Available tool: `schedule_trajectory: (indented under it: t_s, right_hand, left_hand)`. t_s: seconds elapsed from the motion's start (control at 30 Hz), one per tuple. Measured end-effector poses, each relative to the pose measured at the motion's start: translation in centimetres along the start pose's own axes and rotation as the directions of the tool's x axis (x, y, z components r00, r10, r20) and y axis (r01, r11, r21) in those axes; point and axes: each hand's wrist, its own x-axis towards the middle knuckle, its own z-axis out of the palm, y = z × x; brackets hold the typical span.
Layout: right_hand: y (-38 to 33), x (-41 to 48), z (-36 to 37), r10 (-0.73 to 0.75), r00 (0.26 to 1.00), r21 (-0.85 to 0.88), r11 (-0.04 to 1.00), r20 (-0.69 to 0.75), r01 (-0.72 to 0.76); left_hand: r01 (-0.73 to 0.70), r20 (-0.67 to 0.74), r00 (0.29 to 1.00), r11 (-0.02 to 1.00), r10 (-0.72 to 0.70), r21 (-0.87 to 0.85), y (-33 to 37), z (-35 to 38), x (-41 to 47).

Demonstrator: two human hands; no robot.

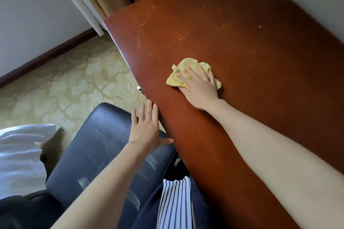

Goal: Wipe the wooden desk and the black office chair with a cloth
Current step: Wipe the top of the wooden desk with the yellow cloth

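Cloth (193,74) near desk (242,42) front edge

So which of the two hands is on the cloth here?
The right hand, pressing the yellow cloth flat on the desk. The left hand only rests at the desk's near edge.

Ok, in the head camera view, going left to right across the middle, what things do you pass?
White bedding → black office chair → left hand at the desk edge → right hand pressing the yellow cloth on the wooden desk.
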Motion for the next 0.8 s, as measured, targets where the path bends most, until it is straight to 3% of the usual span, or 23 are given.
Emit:
schedule_trajectory:
  t_s: [0.13,0.27,0.33,0.4,0.43,0.5,0.57,0.63,0.7,0.8]
  right_hand:
    - [-1.8,-3.3,1.0,-0.155,0.985,0.053,0.987,0.071,0.152]
    - [-2.5,-8.3,1.0,-0.193,0.959,0.159,0.974,0.208,0.162]
    - [-2.8,-10.7,0.7,-0.172,0.943,0.246,0.964,0.285,0.102]
    - [-3.0,-12.7,0.0,-0.054,0.937,0.396,0.914,0.345,-0.093]
    - [-3.0,-13.5,-0.5,0.016,0.933,0.501,0.84,0.361,-0.208]
    - [-3.0,-14.5,-1.6,0.084,0.93,0.751,0.566,0.359,-0.341]
    - [-2.6,-15.1,-2.7,0.042,0.913,0.9,0.156,0.405,-0.407]
    - [-2.1,-15.6,-3.7,-0.023,0.907,0.884,-0.211,0.421,-0.416]
    - [-1.6,-16.0,-4.5,-0.052,0.915,0.843,-0.372,0.399,-0.389]
    - [-0.9,-16.7,-4.7,0.013,0.922,0.83,-0.441,0.387,-0.342]
  left_hand:
    - [-0.009,-0.009,1.0,0.998,0.008,-0.065,-0.9,0.1,0.1]
    - [-0.009,-0.026,1.0,0.992,0.006,-0.128,-1.1,0.4,-0.1]
    - [-0.012,-0.02,1.0,0.984,0.008,-0.177,-0.9,0.7,-0.3]
    - [-0.053,-0.059,0.997,0.964,0.039,-0.262,-0.7,0.9,-0.8]
    - [-0.093,-0.104,0.993,0.941,0.062,-0.325,-0.5,1.0,-1.1]
    - [-0.213,-0.194,0.972,0.831,0.13,-0.513,0.0,0.7,-1.5]
    - [-0.326,-0.239,0.945,0.618,0.222,-0.715,0.3,-0.5,-1.6]
    - [-0.335,-0.23,0.934,0.45,0.272,-0.828,0.6,-2.5,-1.9]
    - [-0.342,-0.242,0.928,0.387,0.283,-0.856,0.8,-4.3,-1.8]
    - [-0.353,-0.271,0.926,0.343,0.265,-0.871,1.1,-6.0,-1.3]
